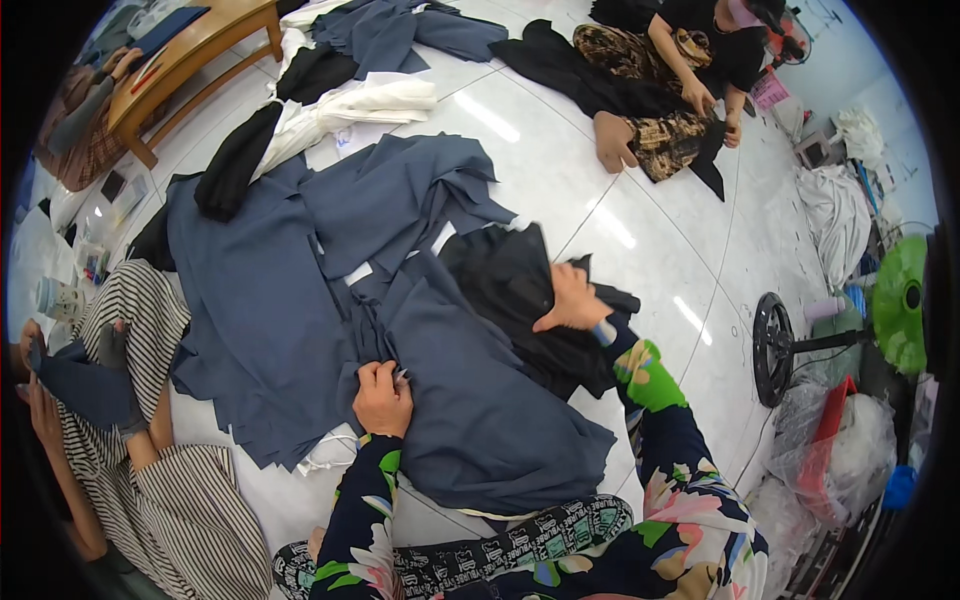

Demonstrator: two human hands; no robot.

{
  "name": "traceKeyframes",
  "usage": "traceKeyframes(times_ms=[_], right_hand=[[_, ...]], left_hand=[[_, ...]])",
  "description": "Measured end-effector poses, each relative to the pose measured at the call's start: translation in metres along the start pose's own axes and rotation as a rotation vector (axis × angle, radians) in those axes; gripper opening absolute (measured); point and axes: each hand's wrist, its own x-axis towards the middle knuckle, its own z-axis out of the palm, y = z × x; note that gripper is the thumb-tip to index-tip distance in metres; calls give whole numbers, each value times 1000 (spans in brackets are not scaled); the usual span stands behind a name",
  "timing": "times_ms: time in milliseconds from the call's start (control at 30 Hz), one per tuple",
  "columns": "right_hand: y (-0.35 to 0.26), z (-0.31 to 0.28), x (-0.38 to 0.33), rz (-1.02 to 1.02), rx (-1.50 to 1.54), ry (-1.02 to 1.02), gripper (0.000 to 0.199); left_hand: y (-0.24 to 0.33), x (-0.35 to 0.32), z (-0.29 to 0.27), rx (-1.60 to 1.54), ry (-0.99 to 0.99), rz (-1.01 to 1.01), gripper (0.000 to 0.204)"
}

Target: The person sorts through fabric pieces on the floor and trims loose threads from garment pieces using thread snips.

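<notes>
Dark navy sleeves printed with bright flowers (362, 515) are seen nearest the camera, extended over a broad slate-blue cloth garment (470, 390) spread on a white tiled floor (655, 235). At the garment's left edge, gathered slate-blue fabric is clamped in the grip of the left hand (382, 400), whose fingers are curled down over it; a small shiny item (402, 376) beside them is too small to be identified. Over a crumpled heap of black cloth (490, 265), just beyond the garment, the right hand (577, 298) is held with thumb and fingers parted; whether any cloth is clamped in that grip cannot be told. To the left, layered slate-blue cloth panels (245, 300) are partly covered by a long black cloth bundle (235, 165). At far left, a dark blue cloth piece (85, 385) is handled by a co-worker in black-and-white stripes (190, 500). At upper left, folded dark blue fabric (172, 28) is carried by a brown wooden surface (222, 30). At right, a round green fan (885, 305) is seen.
</notes>
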Motion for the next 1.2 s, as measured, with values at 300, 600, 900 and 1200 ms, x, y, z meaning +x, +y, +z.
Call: traceKeyframes(times_ms=[300, 600, 900, 1200], right_hand=[[-13, -24, -44, -190, -255, 714, 67], [-12, 20, -51, -88, -243, 415, 100], [52, 16, -50, 95, 109, 243, 120], [53, 0, -16, -3, 65, 208, 120]], left_hand=[[7, 3, -1, -11, -9, 4, 28], [8, 2, 0, -21, -27, -12, 26], [12, 4, 3, -33, -21, -7, 25], [16, 4, 4, 20, -7, 13, 22]])
